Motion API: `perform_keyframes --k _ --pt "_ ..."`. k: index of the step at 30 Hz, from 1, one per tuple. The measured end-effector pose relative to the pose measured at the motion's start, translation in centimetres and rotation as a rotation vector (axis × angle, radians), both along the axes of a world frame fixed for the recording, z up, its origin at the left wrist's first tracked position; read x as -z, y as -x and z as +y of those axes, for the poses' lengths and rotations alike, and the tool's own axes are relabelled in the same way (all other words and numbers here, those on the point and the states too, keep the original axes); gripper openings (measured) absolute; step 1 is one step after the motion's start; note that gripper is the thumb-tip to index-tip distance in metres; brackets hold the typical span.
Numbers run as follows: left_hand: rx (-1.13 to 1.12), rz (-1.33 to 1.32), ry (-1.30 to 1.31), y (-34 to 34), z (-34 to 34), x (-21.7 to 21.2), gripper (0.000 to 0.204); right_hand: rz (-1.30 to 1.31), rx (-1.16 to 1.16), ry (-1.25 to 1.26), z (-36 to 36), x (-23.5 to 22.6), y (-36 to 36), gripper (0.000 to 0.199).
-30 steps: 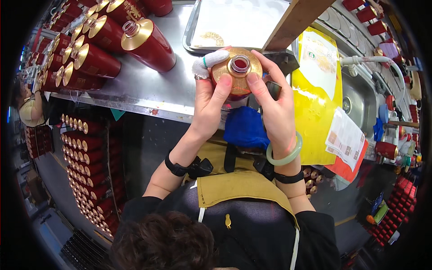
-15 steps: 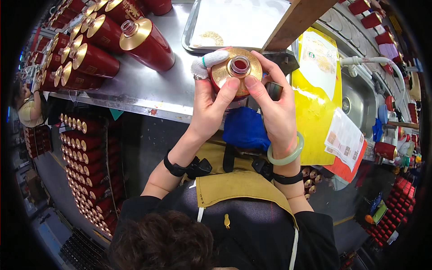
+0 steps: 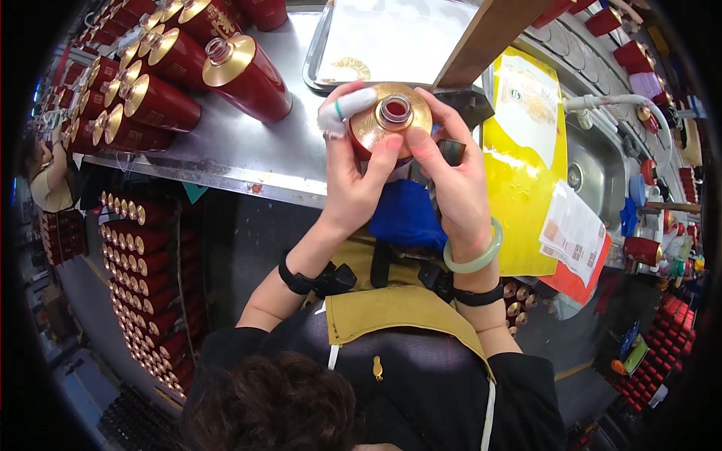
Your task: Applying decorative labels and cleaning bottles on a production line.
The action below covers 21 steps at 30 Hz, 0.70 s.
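Between my two hands is a red bottle with a gold shoulder (image 3: 367,134) and an uncapped clear neck pointing up toward me. My left hand (image 3: 350,169) wraps its left side, thumb on the gold shoulder; a white finger cover with a green band sits on one finger. My right hand (image 3: 455,169) grips the right side, its thumb also pressing on the gold near the neck. The lower body of the bottle is hidden under the shoulder and my hands. Just below the bottle lies a blue cloth (image 3: 408,216).
Several matching red bottles (image 3: 252,83) stand on the metal table (image 3: 226,161) at left. A tray with white sheets (image 3: 398,45) lies beyond my hands, beside a wooden post (image 3: 489,41). To the right are a yellow sheet (image 3: 519,203), loose papers (image 3: 573,229) and a sink (image 3: 602,169).
The bottle has shifted very slightly to the left within my hands' grip. My left covered finger has moved a little, from curled to straighter along the shoulder's edge.
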<state>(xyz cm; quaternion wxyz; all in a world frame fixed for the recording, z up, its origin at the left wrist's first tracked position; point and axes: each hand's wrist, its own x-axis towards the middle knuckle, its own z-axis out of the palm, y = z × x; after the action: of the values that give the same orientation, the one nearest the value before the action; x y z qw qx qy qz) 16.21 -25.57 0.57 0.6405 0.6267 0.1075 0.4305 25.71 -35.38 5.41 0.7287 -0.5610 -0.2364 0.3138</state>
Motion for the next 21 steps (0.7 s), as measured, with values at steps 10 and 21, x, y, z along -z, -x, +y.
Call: perform_keyframes --k 10,21 --pt "-0.456 0.128 -0.830 -0.6 0.0 2.0 0.082 -0.179 -0.033 0.156 -0.9 -0.2 -0.9 0.047" --pt "-0.502 0.048 -0.640 -2.1 -0.5 2.5 0.069 -0.595 0.018 0.171 -2.7 -3.5 -4.1 0.042"
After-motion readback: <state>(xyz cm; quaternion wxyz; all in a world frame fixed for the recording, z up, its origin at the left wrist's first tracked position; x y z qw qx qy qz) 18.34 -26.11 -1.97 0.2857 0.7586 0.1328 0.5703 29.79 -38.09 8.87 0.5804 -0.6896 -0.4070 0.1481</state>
